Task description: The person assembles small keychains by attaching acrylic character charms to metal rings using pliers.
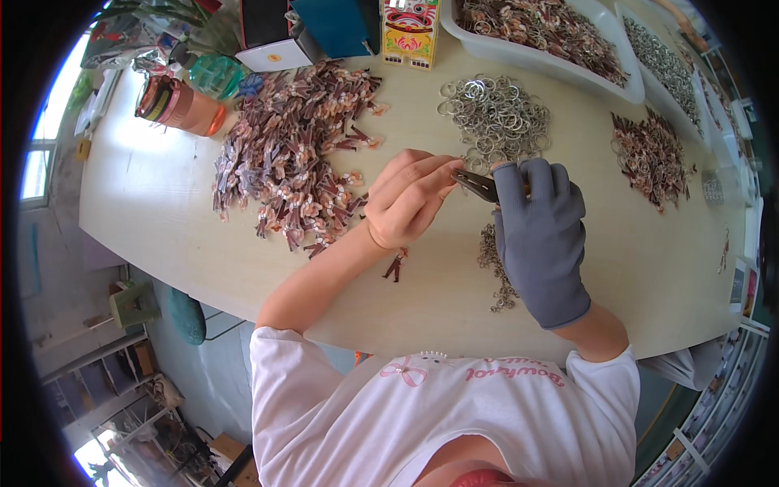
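Note:
My right hand (542, 231), in a grey glove with bare fingertips, grips a pair of pliers (479, 186) whose dark jaws point left. Bare and closed in a pinch, my left hand (410, 199) meets the tips of those jaws; what its fingers hold is hidden. Left of it spreads a big heap of flat figure-shaped charms (284, 154). One loose charm (395, 266) lies beside my left forearm. Beyond the pliers is a pile of metal key rings (497, 115). Small metal links (492, 252) lie partly covered by the gloved hand.
A white tub (629, 88) at the far right holds many charms, with a tray of metal parts (661, 61) beside it. Another charm pile (653, 158) lies at right. An orange jar (182, 107), a green bottle (215, 75) and boxes (410, 36) stand along the back.

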Action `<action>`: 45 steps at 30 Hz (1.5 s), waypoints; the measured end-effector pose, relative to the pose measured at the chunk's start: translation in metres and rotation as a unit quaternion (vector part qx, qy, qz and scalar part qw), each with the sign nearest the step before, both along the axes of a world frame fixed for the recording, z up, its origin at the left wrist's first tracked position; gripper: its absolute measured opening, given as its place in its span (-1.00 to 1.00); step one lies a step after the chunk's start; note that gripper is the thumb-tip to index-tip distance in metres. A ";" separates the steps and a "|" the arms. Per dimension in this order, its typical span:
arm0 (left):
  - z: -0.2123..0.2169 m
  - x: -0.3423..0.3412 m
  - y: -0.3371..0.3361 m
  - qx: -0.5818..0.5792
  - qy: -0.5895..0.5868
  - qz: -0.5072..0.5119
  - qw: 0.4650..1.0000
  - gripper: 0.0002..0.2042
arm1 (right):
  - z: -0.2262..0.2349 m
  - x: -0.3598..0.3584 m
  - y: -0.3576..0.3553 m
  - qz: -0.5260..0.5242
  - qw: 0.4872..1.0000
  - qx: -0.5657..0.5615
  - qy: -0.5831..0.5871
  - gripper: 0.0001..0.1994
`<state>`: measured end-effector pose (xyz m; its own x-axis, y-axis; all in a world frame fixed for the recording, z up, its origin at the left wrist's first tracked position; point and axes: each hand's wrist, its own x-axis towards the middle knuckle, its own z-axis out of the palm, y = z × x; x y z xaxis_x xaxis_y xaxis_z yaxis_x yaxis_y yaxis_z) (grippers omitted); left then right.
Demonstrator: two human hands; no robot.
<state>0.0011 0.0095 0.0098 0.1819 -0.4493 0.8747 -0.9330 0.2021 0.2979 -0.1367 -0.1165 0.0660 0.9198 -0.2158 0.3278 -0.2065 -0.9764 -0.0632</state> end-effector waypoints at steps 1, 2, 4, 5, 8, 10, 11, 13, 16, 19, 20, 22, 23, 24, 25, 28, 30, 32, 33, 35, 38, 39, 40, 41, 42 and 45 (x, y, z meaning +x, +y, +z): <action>-0.001 0.000 -0.001 -0.013 0.005 -0.001 1.000 -0.73 | 0.001 0.000 0.001 0.001 1.000 0.000 0.000 -0.67; -0.001 0.000 -0.001 -0.026 0.010 -0.002 1.000 -0.73 | 0.002 0.000 0.002 0.004 1.000 -0.019 0.004 -0.69; 0.000 -0.001 -0.002 -0.023 0.022 -0.005 0.999 -0.73 | 0.003 -0.001 0.001 0.004 0.999 -0.039 0.008 -0.70; 0.000 -0.001 -0.002 -0.019 0.034 -0.007 0.999 -0.74 | 0.002 -0.001 0.000 0.018 0.999 -0.027 0.003 -0.72; 0.000 -0.001 -0.001 -0.016 0.043 -0.019 0.999 -0.75 | -0.004 0.003 -0.005 0.044 0.999 -0.014 -0.002 -0.76; -0.004 0.000 0.000 0.001 0.038 -0.019 0.999 -0.77 | -0.006 0.006 -0.013 0.056 0.998 -0.014 -0.001 -0.78; -0.005 0.001 0.000 0.016 0.032 -0.019 0.999 -0.77 | -0.007 0.007 -0.016 0.073 0.997 -0.009 0.001 -0.80; -0.006 0.001 -0.001 0.012 0.028 -0.023 0.999 -0.77 | -0.008 0.005 -0.020 0.090 0.996 -0.004 0.003 -0.81; -0.003 0.001 -0.002 0.009 0.014 -0.032 0.999 -0.76 | -0.007 0.004 -0.021 0.102 0.995 0.008 -0.014 -0.77; -0.001 -0.001 -0.001 0.005 0.010 -0.025 1.000 -0.75 | 0.001 -0.003 -0.014 0.064 0.997 -0.004 -0.035 -0.68; 0.000 -0.002 0.000 -0.003 0.015 -0.012 1.000 -0.75 | 0.002 -0.005 -0.011 0.036 0.998 -0.004 -0.047 -0.65; 0.001 -0.002 -0.002 -0.009 0.019 -0.005 1.000 -0.74 | 0.005 -0.008 -0.009 0.006 0.998 -0.003 -0.058 -0.61; 0.001 -0.002 -0.003 -0.016 0.024 0.003 1.000 -0.73 | 0.006 -0.009 -0.008 0.015 0.998 0.021 -0.059 -0.63; 0.001 -0.003 -0.003 -0.016 0.024 0.001 1.000 -0.73 | 0.006 -0.010 -0.009 0.023 0.997 0.045 -0.060 -0.64; 0.002 -0.003 -0.002 -0.001 0.020 0.002 1.000 -0.73 | 0.006 -0.010 -0.008 0.021 0.997 0.045 -0.060 -0.64; 0.003 -0.004 0.000 0.015 0.014 0.003 1.000 -0.72 | 0.005 -0.007 -0.004 -0.002 0.998 0.055 -0.039 -0.67; 0.003 -0.003 0.000 0.018 0.012 0.006 1.000 -0.72 | 0.005 -0.005 -0.003 0.011 0.999 0.037 -0.035 -0.68; 0.002 -0.002 0.000 0.012 0.011 0.001 1.000 -0.72 | 0.006 -0.004 -0.003 0.012 0.999 0.025 -0.031 -0.69; 0.002 -0.003 0.000 0.013 0.012 0.001 1.000 -0.72 | 0.006 -0.004 -0.003 0.012 0.999 0.012 -0.027 -0.69; 0.003 -0.003 -0.002 -0.008 0.016 0.001 1.000 -0.72 | 0.004 -0.004 -0.003 0.016 1.000 0.009 -0.014 -0.70; 0.005 -0.005 -0.003 0.000 0.024 -0.007 1.000 -0.73 | 0.002 -0.004 -0.006 0.028 1.000 -0.005 -0.003 -0.74; 0.004 -0.005 -0.003 0.000 0.025 -0.007 1.000 -0.73 | 0.001 -0.004 -0.007 0.038 0.999 -0.015 -0.004 -0.77; 0.004 -0.005 -0.003 -0.002 0.026 -0.006 1.000 -0.74 | 0.000 -0.004 -0.009 0.038 0.999 -0.015 -0.003 -0.77; 0.004 -0.005 -0.004 -0.004 0.026 -0.005 1.000 -0.74 | -0.001 -0.004 -0.011 0.048 0.998 -0.029 -0.010 -0.78; 0.002 -0.005 -0.004 -0.004 0.027 -0.004 1.000 -0.74 | -0.003 -0.004 -0.014 0.058 0.997 -0.042 -0.015 -0.80; -0.002 -0.004 -0.004 0.005 0.039 -0.011 0.999 -0.75 | -0.009 -0.001 -0.021 0.082 0.996 -0.042 -0.008 -0.83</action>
<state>-0.0025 0.0052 0.0080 0.2391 -0.4620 0.8540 -0.9020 0.2200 0.3715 -0.1376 -0.1378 0.0570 0.9349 -0.0342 0.3532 -0.0435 -0.9989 0.0182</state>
